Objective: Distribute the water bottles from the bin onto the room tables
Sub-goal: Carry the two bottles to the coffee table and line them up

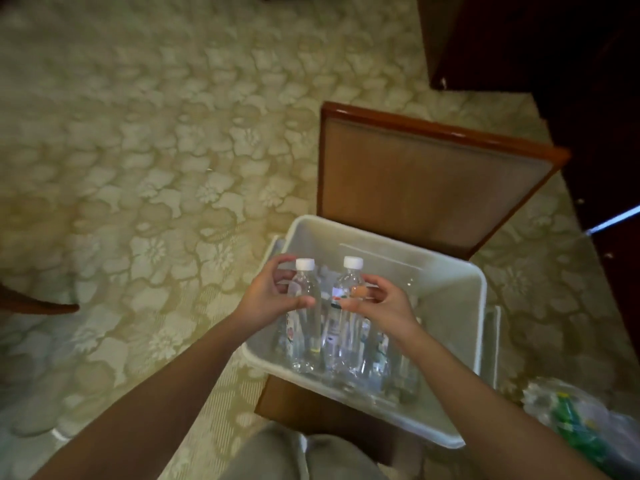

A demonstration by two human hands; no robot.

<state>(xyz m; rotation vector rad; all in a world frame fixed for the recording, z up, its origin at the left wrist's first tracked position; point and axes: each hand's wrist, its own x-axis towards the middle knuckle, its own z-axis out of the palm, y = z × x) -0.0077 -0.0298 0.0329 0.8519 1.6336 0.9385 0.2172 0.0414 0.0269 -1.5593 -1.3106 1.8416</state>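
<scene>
A white plastic bin (450,296) sits on the seat of a wooden chair (426,181). My left hand (273,292) grips one clear water bottle (306,327) with a white cap, held upright over the bin's near left side. My right hand (374,303) pinches a second clear bottle (348,327) of the same kind, upright and right beside the first. More clear bottles (391,368) lie blurred in the bottom of the bin behind the held pair.
Patterned beige carpet (156,168) spreads to the left and ahead. Dark wooden furniture (554,64) stands at the upper right. A clear plastic bag (581,420) with something green inside lies on the floor at lower right. A dark curved furniture edge (34,303) juts in at the left.
</scene>
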